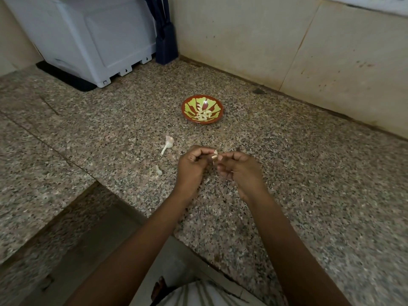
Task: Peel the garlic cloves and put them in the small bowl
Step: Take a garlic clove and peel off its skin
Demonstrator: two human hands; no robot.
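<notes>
Speckled granite bench (309, 173) below: left grip (191, 164) and right grip (238, 167) both pinched one garlic clove (214, 155) between them, maybe half-skinned. Beyond sat the small bowl (184, 106) with peeled cloves (204, 115); a bare garlic stem (167, 143) lay left.

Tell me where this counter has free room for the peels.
Free: the counter right of the right hand, up to the wall; also left of the garlic stalk, toward the white appliance. Crowded: between the left hand and the bowl.
</notes>
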